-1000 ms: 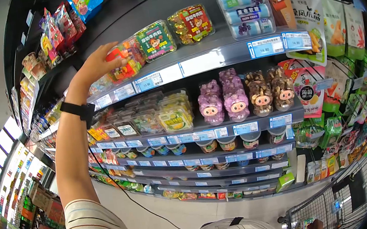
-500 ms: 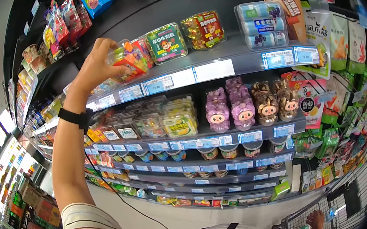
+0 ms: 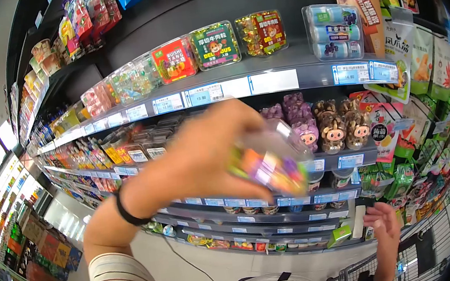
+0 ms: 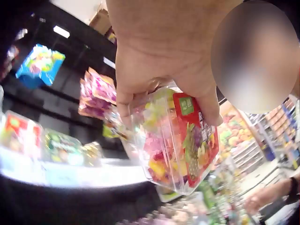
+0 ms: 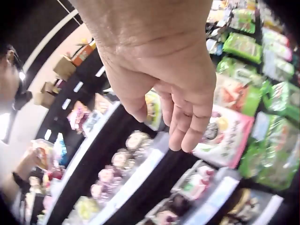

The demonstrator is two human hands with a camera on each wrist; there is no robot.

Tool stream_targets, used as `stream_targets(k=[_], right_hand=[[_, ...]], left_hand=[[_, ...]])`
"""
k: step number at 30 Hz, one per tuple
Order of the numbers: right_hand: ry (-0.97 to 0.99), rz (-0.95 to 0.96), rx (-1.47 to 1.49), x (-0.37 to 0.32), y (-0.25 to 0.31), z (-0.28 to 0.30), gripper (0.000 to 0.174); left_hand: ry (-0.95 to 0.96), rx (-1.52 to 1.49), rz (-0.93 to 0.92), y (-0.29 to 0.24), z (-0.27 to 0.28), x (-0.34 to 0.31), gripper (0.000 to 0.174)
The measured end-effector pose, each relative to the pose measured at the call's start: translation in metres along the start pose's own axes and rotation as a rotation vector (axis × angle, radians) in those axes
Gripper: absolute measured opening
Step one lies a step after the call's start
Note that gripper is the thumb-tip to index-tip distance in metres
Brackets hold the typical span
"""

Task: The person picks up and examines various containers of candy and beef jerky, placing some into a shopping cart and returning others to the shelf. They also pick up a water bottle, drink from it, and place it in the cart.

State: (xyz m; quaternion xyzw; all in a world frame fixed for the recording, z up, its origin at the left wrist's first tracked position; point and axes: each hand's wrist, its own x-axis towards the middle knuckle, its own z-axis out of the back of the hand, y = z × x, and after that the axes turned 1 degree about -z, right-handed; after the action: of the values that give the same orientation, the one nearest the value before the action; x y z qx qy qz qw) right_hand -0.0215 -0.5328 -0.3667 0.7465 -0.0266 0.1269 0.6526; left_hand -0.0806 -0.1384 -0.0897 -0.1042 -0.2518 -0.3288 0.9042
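Left hand [image 3: 204, 154] grips a clear plastic candy box [image 3: 273, 163], thumb on one side, fingers on the other. Box is off the shelf, in midair in front of the lower rows, tilted, blurred in head view. Left wrist view shows colorful wrapped pieces inside and a red label with fruit print. Right hand [image 3: 382, 223] is at lower right, well apart from the box, fingers relaxed and slightly bent, near the shopping cart [image 3: 421, 248].

Upper shelf [image 3: 316, 74]: red-label box [image 3: 173, 60], green-label box [image 3: 215, 45] just beside it, then gold-wrapped box [image 3: 262, 34], then a pack of light blue rolls [image 3: 336, 32] further right. More clear boxes [image 3: 135, 81] sit left of the red-label one. Price tags run along the shelf edge. Shelf below: purple figure packs [image 3: 303, 119], brown figure packs [image 3: 333, 132] to their right, partly behind the held box on the purple side. Hanging snack bags [image 3: 421, 52] at far right. Black band [image 3: 127, 210] on left wrist.
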Motion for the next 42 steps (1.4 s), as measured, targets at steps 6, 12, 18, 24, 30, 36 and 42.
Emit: stream_targets(k=[6, 12, 18, 24, 30, 36, 42], right_hand=[[0.345, 0.228, -0.152, -0.012, 0.021, -0.045, 0.095], [0.086, 0.082, -0.253, -0.04, -0.031, -0.021, 0.074], [-0.196, -0.252, 0.126, -0.069, -0.101, 0.083, 0.062], [-0.659, -0.401, 0.147, -0.13, -0.168, 0.249, 0.047], [-0.704, -0.652, 0.429, -0.216, -0.27, 0.326, 0.039], [-0.733, -0.793, 0.66, -0.284, -0.338, 0.319, 0.038], [-0.758, -0.861, 0.727, -0.295, -0.378, 0.308, 0.04]], left_hand=[[0.329, -0.359, 0.006, -0.04, -0.145, 0.012, 0.08], [0.467, -0.497, 0.056, -0.061, -0.252, 0.027, 0.084], [0.296, -0.543, -0.101, -0.085, -0.298, 0.057, 0.089], [0.387, -0.671, 0.243, -0.094, -0.297, 0.045, 0.075], [0.485, -0.621, 0.471, -0.079, -0.302, 0.015, 0.073], [0.509, -0.608, 0.603, -0.076, -0.302, -0.004, 0.072], [0.518, -0.599, 0.657, -0.081, -0.305, -0.011, 0.066]])
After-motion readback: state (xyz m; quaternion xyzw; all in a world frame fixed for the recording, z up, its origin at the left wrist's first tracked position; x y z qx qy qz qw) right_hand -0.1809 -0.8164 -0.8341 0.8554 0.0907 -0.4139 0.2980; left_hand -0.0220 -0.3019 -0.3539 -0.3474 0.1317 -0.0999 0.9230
